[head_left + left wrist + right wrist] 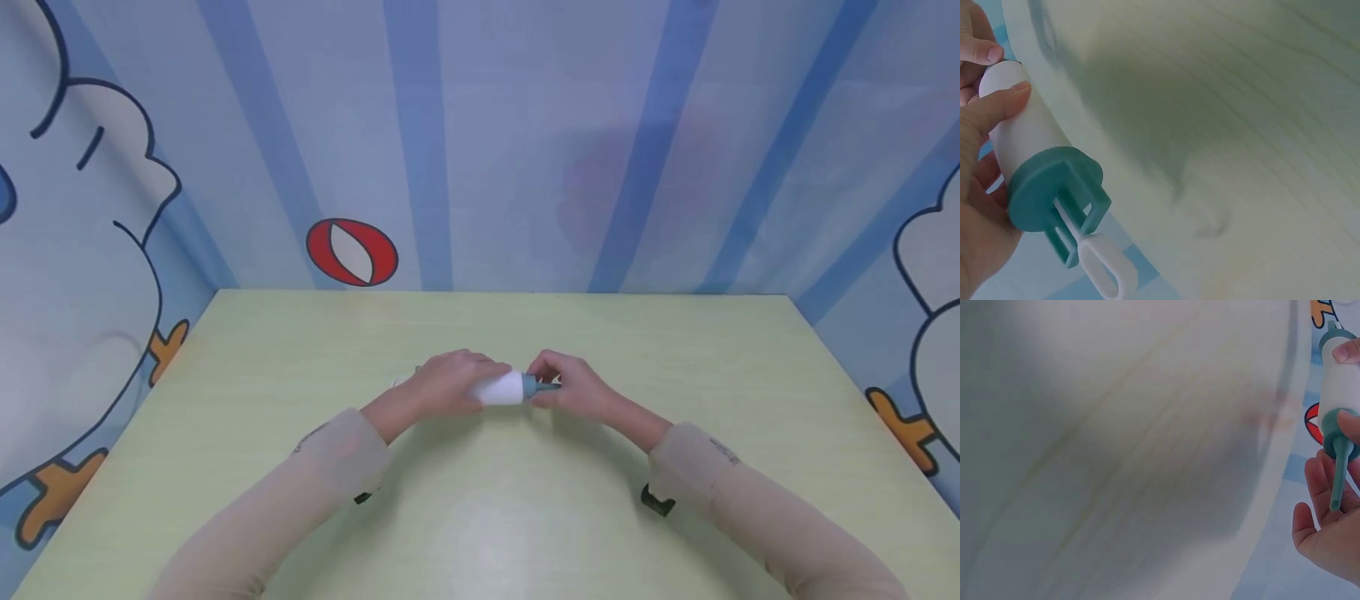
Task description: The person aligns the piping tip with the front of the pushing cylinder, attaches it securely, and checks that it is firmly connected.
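A large syringe (501, 389) with a white barrel lies almost level between both hands, above the table. My left hand (450, 379) grips the barrel, the thumb along its near side in the left wrist view. Past that hand show the teal end cap (1041, 187) with its slotted tabs and the plunger's white loop handle (1125, 270). At the other end, my right hand (576, 388) pinches the teal nozzle cap, thumb on one side and fingers on the other. The thin teal nozzle (1339, 478) points out toward the right palm.
The pale yellow-green table (480, 517) spreads under both arms. Behind it rises a blue-striped wall (510, 150) with a printed red and white ball (318, 250). Printed white cartoon shapes with orange feet cover the side walls.
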The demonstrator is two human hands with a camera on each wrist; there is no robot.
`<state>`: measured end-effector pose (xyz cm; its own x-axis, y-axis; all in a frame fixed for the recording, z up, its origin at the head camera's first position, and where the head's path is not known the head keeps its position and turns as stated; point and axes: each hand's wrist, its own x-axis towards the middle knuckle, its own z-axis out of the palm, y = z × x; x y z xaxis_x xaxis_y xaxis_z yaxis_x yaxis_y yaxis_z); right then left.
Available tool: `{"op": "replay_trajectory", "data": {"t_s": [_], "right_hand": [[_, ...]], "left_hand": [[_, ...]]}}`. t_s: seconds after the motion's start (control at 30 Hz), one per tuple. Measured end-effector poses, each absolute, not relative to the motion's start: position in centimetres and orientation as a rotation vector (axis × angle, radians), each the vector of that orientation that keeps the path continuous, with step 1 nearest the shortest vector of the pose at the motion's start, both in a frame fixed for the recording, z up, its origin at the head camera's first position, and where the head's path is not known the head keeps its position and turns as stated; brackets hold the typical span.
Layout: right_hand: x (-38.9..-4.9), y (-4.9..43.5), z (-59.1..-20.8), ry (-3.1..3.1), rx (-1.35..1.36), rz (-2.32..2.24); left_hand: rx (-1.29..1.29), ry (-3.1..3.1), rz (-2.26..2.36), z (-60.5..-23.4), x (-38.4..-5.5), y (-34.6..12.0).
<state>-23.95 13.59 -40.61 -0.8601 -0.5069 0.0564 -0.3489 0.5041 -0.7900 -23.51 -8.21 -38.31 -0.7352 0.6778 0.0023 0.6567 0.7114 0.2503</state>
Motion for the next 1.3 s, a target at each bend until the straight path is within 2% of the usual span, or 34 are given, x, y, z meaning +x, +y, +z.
{"op": "replay_trajectory", "data": {"t_s": [0.57, 0.93, 1.3], "right_hand": [[-26.5, 13.1, -42.3, 2.603, -0.618, -1.118], [-26.7, 13.0, -42.5, 2.601, -0.612, -1.075], [-26.9, 13.2, -42.6, 2.601, -0.625, -1.085]], "left_hand": [[0.950, 2.782, 0.307, -40.2, -26.2, -7.5], [0.815, 2.817, 0.278, -40.5, -26.1, -8.2], [0.872, 2.871, 0.347, -40.8, -25.8, -9.4]]}}
